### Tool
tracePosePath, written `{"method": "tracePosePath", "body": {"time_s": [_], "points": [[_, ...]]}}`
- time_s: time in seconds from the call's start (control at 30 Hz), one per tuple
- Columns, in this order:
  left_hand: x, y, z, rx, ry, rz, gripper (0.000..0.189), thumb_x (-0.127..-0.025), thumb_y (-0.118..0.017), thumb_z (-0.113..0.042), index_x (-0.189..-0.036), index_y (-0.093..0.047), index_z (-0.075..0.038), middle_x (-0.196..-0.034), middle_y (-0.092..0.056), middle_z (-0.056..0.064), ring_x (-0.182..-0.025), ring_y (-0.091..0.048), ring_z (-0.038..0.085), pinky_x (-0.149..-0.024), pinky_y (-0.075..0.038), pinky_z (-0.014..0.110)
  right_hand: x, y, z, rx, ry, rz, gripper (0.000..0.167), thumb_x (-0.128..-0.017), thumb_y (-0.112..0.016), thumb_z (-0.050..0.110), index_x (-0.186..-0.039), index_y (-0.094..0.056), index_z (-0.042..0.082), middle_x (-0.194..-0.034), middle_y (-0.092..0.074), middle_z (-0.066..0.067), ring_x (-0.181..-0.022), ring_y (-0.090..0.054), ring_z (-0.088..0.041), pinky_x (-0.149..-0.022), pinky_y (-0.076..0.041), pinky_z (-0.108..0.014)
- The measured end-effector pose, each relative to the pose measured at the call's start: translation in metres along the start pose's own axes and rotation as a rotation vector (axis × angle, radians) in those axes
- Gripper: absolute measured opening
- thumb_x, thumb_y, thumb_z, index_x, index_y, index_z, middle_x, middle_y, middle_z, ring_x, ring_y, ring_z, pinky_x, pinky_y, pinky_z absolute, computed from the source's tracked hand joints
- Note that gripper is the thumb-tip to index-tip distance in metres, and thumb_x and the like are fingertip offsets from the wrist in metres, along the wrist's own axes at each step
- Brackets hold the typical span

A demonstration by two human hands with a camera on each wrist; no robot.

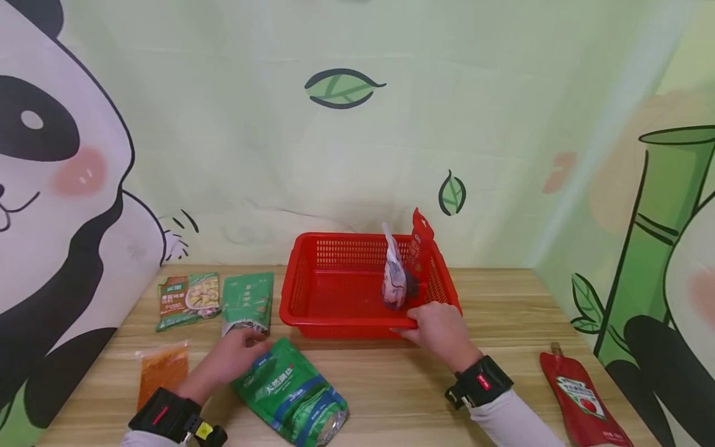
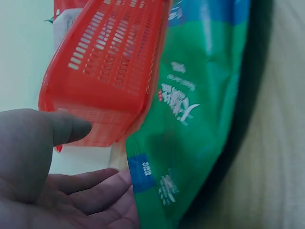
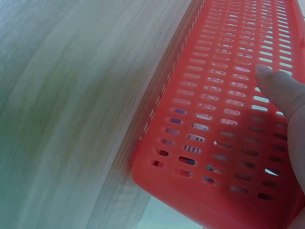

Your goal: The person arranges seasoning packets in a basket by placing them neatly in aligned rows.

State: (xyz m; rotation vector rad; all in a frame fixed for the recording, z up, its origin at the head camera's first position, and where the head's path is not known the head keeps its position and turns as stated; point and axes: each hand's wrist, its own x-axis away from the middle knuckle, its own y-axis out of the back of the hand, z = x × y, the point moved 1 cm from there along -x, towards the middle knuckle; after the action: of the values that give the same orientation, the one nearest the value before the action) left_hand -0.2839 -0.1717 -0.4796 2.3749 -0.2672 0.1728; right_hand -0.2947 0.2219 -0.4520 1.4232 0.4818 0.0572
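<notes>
My left hand [image 1: 231,357] is at the upper left end of a large green pouch [image 1: 296,391] with blue bands, which lies slanted on the table. In the left wrist view its fingers [image 2: 102,193] are loosely extended at the pouch's edge, and the thumb stands apart from it. My right hand [image 1: 441,332] grips the front rim of a red plastic basket [image 1: 341,331] near its right corner. Its thumb [image 3: 276,88] lies along the slotted outer wall. Inside the basket, at the right, a white-and-purple packet [image 1: 394,282] and a red packet [image 1: 419,251] stand upright.
Left of the basket lie a smaller green pouch [image 1: 247,300] and a flat green-and-brown food packet [image 1: 188,300]. A clear bag of orange powder [image 1: 163,372] is partly behind the left forearm. A red ketchup pouch [image 1: 578,394] lies at the right. A printed cloth backdrop [image 1: 223,136] rises behind the table.
</notes>
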Motion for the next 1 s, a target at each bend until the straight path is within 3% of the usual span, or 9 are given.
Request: {"method": "tracePosePath", "body": {"time_s": [0.17,0.33,0.43,0.53,0.73,1.0], "points": [[-0.010,0.000,0.003,0.054,0.019,0.085,0.035,-0.101,-0.062,-0.033,-0.114,-0.072,-0.002,-0.099,-0.069,0.007,-0.091,-0.060,0.019,-0.077,-0.052,0.034,0.000,-0.001,-0.001,-0.010,0.002,0.002,0.029,-0.076,-0.089,0.043,-0.084,-0.081,0.017,-0.064,-0.069,0.008,-0.055,-0.053,-0.004,-0.063,-0.050,-0.021],[-0.016,0.000,0.002,0.109,0.046,0.194,0.036,-0.102,-0.062,-0.037,-0.110,-0.074,-0.003,-0.097,-0.068,0.005,-0.091,-0.060,0.019,-0.078,-0.051,0.033,0.000,0.000,-0.002,-0.020,0.001,0.006,0.028,-0.077,-0.089,0.045,-0.079,-0.077,0.020,-0.060,-0.064,0.010,-0.055,-0.051,-0.004,-0.060,-0.045,-0.021],[-0.019,0.000,0.001,0.137,0.067,0.227,0.037,-0.099,-0.066,-0.038,-0.104,-0.073,-0.002,-0.094,-0.066,0.006,-0.089,-0.059,0.020,-0.076,-0.049,0.033,0.000,0.000,-0.002,-0.012,0.000,0.005,0.028,-0.077,-0.088,0.047,-0.077,-0.076,0.021,-0.059,-0.063,0.011,-0.055,-0.050,-0.004,-0.059,-0.044,-0.021],[-0.022,0.000,-0.001,0.182,0.082,0.261,0.039,-0.098,-0.068,-0.037,-0.107,-0.069,0.000,-0.098,-0.066,0.008,-0.090,-0.060,0.021,-0.076,-0.052,0.033,0.000,0.001,-0.001,-0.013,-0.002,0.009,0.028,-0.077,-0.088,0.046,-0.078,-0.076,0.021,-0.060,-0.064,0.011,-0.055,-0.051,-0.004,-0.060,-0.045,-0.021],[-0.026,-0.002,-0.001,0.276,0.144,0.334,0.050,-0.098,-0.068,-0.035,-0.127,-0.056,0.004,-0.114,-0.066,0.014,-0.098,-0.065,0.024,-0.087,-0.059,0.040,0.000,0.001,-0.001,-0.003,-0.008,0.009,0.029,-0.077,-0.088,0.047,-0.078,-0.076,0.021,-0.061,-0.064,0.011,-0.056,-0.052,-0.004,-0.061,-0.046,-0.021],[-0.032,-0.003,0.001,0.315,0.183,0.400,0.047,-0.096,-0.070,-0.031,-0.124,-0.058,0.005,-0.109,-0.070,0.014,-0.094,-0.069,0.025,-0.086,-0.060,0.041,0.000,0.001,-0.002,0.006,-0.003,0.003,0.030,-0.076,-0.088,0.047,-0.082,-0.079,0.019,-0.061,-0.063,0.011,-0.055,-0.050,-0.004,-0.059,-0.044,-0.020]]}}
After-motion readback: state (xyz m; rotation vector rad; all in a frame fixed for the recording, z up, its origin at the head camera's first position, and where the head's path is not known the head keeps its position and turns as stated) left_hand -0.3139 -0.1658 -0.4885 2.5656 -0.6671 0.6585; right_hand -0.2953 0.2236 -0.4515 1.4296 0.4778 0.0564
